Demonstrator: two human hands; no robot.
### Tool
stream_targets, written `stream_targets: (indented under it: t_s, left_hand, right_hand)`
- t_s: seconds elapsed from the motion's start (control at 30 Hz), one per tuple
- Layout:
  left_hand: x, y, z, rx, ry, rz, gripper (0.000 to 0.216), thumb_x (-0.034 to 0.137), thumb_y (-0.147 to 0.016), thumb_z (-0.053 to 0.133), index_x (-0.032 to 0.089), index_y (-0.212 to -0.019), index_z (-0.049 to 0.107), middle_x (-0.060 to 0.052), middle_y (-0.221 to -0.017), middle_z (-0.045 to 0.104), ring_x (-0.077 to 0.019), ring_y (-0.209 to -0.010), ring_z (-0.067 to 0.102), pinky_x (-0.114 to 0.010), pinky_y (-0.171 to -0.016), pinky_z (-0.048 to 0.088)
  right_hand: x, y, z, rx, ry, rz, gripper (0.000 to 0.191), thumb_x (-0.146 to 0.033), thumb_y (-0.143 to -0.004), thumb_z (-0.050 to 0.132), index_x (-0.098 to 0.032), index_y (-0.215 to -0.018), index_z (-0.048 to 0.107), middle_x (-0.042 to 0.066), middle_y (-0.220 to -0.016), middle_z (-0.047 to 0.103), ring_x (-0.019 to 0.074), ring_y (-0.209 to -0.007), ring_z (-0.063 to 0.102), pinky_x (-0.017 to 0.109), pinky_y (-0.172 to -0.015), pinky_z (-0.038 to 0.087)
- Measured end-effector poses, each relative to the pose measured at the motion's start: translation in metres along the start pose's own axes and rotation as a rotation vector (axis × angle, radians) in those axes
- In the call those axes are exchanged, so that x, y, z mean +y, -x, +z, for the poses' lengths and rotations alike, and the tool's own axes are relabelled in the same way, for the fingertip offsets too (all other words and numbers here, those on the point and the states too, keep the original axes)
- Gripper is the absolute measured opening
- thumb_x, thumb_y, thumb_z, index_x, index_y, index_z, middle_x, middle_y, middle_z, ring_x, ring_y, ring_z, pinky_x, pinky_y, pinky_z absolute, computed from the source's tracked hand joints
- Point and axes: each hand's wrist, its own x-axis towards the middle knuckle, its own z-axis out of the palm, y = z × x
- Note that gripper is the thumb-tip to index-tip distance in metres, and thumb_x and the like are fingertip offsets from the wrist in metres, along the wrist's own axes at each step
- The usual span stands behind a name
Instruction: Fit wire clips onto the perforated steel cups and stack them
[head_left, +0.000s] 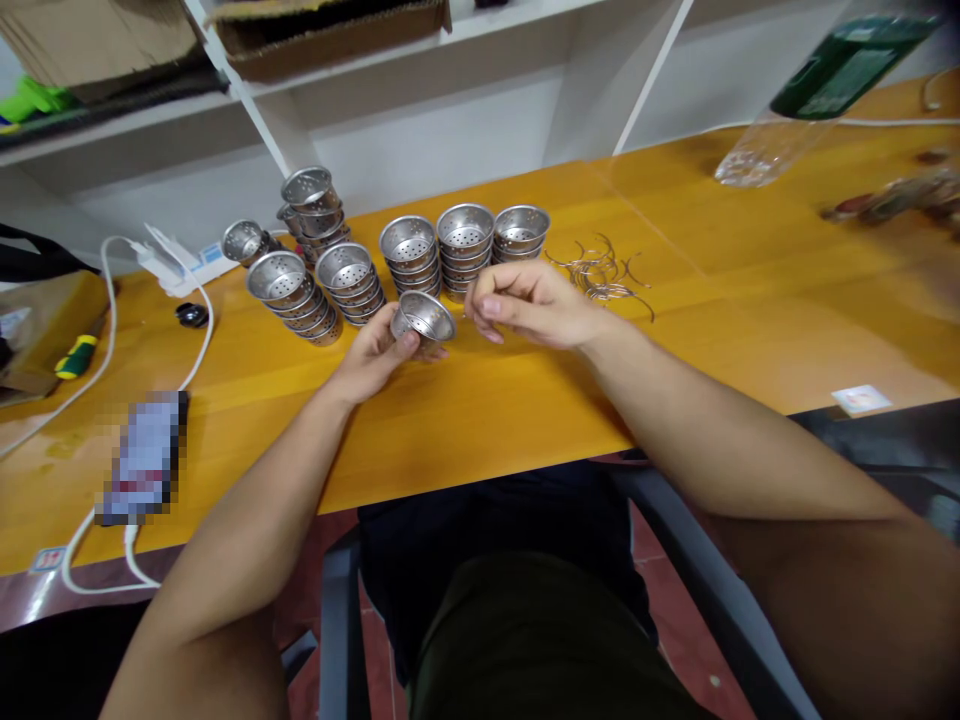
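Note:
My left hand (380, 355) is closed around a small perforated metal strainer cup (424, 316), its open mouth tilted up toward me. To the right of the cup, apart from it, my right hand (525, 305) is raised with the fingers curled and thumb against them. Whatever the fingertips pinch, if anything, is too small to tell. Behind the hands stand several stacks of the same strainer cups (409, 243). A loose heap of thin curved wires (600, 272) lies on the table just beyond my right wrist.
On the wooden table (480, 430), a phone (146, 455) with a white cable lies at left, near a power strip (196, 268). A green-labelled plastic bottle (817, 90) stands at back right. White shelving (442, 110) holding cardboard boxes (330, 35) rises behind.

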Motion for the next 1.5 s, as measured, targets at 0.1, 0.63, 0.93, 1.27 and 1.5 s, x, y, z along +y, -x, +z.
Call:
stream_targets:
  t_s: [0.1,0.63,0.93,1.27,1.5]
  left_hand:
    - [-0.004,0.000,-0.003,0.061,-0.028,-0.002,0.082,0.090,-0.104,0.101,0.028,-0.152,0.076,-0.012,-0.138,0.091,-0.0324,-0.123,0.094,-0.043,-0.099,0.081]
    - [0.004,-0.001,0.004,-0.086,-0.137,0.020,0.074,0.049,-0.101,0.118,0.026,-0.161,0.081,-0.017,-0.162,0.092,-0.0341,-0.146,0.092,-0.050,-0.128,0.076]
    - [0.007,0.004,-0.005,-0.117,-0.107,-0.043,0.067,0.046,-0.109,0.112,0.028,-0.167,0.083,-0.016,-0.156,0.094,-0.0267,-0.127,0.097,-0.045,-0.120,0.078]
    - [0.006,0.005,-0.004,-0.134,-0.121,-0.066,0.060,0.045,-0.111,0.110,0.025,-0.162,0.086,-0.016,-0.150,0.095,-0.0261,-0.125,0.097,-0.047,-0.120,0.079]
    - [0.005,0.006,-0.004,-0.131,-0.124,-0.061,0.058,0.043,-0.112,0.110,0.024,-0.161,0.086,-0.016,-0.149,0.096,-0.0241,-0.124,0.097,-0.041,-0.115,0.080]
  right_hand:
    - [-0.001,0.019,-0.042,-0.174,0.352,0.153,0.055,-0.074,-0.110,0.105,-0.025,-0.101,0.082,0.000,-0.080,0.076,0.0176,-0.066,0.062,0.034,-0.063,0.046]
    - [0.011,0.021,0.006,0.019,0.570,-0.107,0.090,-0.060,-0.108,0.105,-0.027,-0.183,0.069,0.020,-0.171,0.080,0.0394,-0.137,0.084,0.057,-0.116,0.073]
    - [-0.057,-0.008,-0.087,0.492,0.859,0.094,0.066,-0.048,-0.112,0.106,-0.019,-0.165,0.081,0.020,-0.159,0.087,0.0322,-0.134,0.081,0.046,-0.118,0.064]
    - [-0.035,-0.037,-0.126,0.266,0.862,0.457,0.049,-0.029,-0.118,0.105,-0.008,-0.159,0.089,0.021,-0.150,0.093,0.0227,-0.119,0.076,0.042,-0.113,0.059]
    - [-0.060,-0.051,-0.116,0.244,0.966,0.622,0.054,-0.027,-0.112,0.111,-0.005,-0.158,0.093,0.018,-0.137,0.095,0.0185,-0.105,0.075,0.040,-0.102,0.057]
